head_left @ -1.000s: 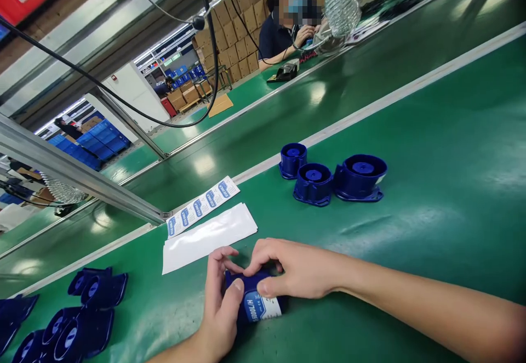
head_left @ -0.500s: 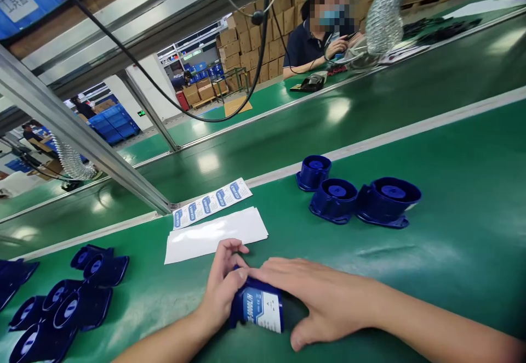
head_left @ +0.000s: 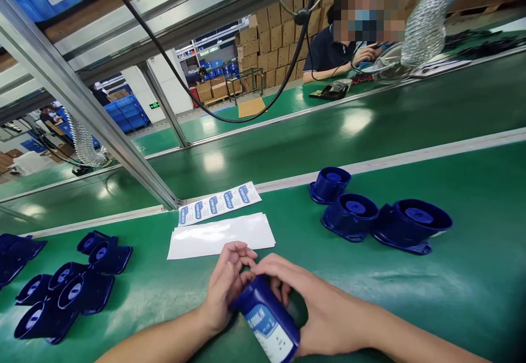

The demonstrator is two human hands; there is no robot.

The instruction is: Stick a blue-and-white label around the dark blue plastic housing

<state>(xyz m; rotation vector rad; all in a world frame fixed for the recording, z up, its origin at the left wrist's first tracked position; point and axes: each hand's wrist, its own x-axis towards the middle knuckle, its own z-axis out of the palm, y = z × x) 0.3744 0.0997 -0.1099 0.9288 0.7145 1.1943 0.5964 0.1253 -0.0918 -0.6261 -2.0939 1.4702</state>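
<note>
Both my hands hold one dark blue plastic horn housing (head_left: 267,322) with a white and blue label on its side, low in the middle of the view. My left hand (head_left: 224,289) curls round its far left side. My right hand (head_left: 316,311) wraps it from the right and behind. The part is tilted, its labelled end toward me. Just beyond my fingers lie a white backing sheet (head_left: 222,237) and a strip of blue and white labels (head_left: 219,204) on the green bench (head_left: 452,297).
Three blue housings (head_left: 380,215) stand in a row at the right. Several more (head_left: 61,291) lie at the left. An aluminium post (head_left: 94,116) slants down to the bench. A green conveyor (head_left: 329,127) runs behind; a person (head_left: 341,50) works across it.
The housing has been lifted and turned so its labelled end points at me. My right hand went from lying flat on it to wrapping it. The view has shifted left and down.
</note>
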